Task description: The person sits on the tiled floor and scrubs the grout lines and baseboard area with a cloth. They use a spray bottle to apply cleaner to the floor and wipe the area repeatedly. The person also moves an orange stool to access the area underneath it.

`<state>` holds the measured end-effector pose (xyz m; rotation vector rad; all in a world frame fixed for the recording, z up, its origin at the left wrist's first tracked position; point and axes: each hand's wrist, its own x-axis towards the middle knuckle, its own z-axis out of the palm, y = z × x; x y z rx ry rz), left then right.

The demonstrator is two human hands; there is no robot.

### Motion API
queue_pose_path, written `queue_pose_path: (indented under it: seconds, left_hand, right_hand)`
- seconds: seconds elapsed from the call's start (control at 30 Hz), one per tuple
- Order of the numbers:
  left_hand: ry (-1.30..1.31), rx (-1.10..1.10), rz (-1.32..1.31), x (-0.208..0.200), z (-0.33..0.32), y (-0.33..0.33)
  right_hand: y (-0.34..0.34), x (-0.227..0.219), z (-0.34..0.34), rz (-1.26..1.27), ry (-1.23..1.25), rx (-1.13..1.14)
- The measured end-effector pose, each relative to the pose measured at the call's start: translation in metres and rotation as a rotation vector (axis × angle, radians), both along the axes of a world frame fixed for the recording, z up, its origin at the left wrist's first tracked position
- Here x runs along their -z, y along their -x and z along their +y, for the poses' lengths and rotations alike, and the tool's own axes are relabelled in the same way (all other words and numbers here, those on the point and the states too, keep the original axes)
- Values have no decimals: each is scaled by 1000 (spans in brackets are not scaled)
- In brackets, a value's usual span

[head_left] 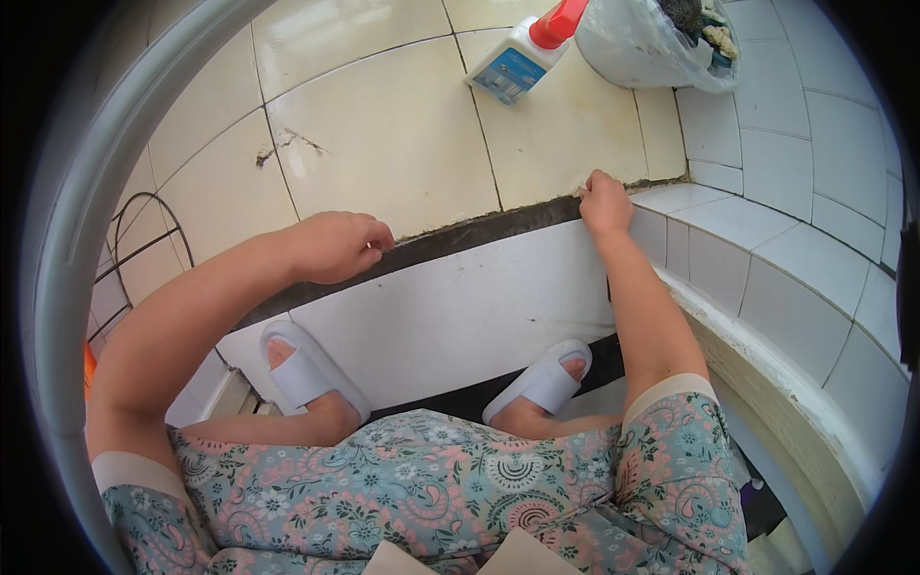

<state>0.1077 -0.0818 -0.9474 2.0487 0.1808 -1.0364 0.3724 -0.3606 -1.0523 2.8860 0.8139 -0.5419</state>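
Observation:
My right hand (606, 199) is closed in a pinch at the far right end of the dark strip. A small crumpled white wad (580, 190), perhaps tissue, shows at its fingertips beside the tile edge. Farther left, my left hand (343, 246) hovers near the same dark strip (460, 236), its fingers loosely bent and the thumb a little apart. Nothing shows between them. Beyond both hands lie cream floor tiles (374, 125) with dark joints, and a cracked, chipped spot (264, 153) marks one tile on the left.
A white bottle (517, 59) with a red cap and blue label stands at the back. Beside it is a bin lined with a white bag (628, 43), holding rubbish. A white-tiled ledge (738, 225) borders the right. A grey curved tube (62, 249) and black wire rack (144, 240) are left.

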Motion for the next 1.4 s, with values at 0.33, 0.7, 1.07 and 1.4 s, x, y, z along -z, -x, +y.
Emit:
queue_pose_path:
  seconds: [0.33, 0.7, 1.07, 1.4]
  left_hand:
    - [1, 33, -5, 1, -1, -2]
    - [-10, 45, 4, -3, -5, 1]
    - [-26, -5, 31, -6, 0, -11]
    - [-6, -67, 50, 4, 6, 6]
  right_hand:
    - [-2, 6, 4, -9, 57, 16]
    - [2, -2, 18, -11, 2, 74]
    - [-50, 12, 0, -257, 37, -43]
    - [-115, 29, -4, -379, 237, -57]
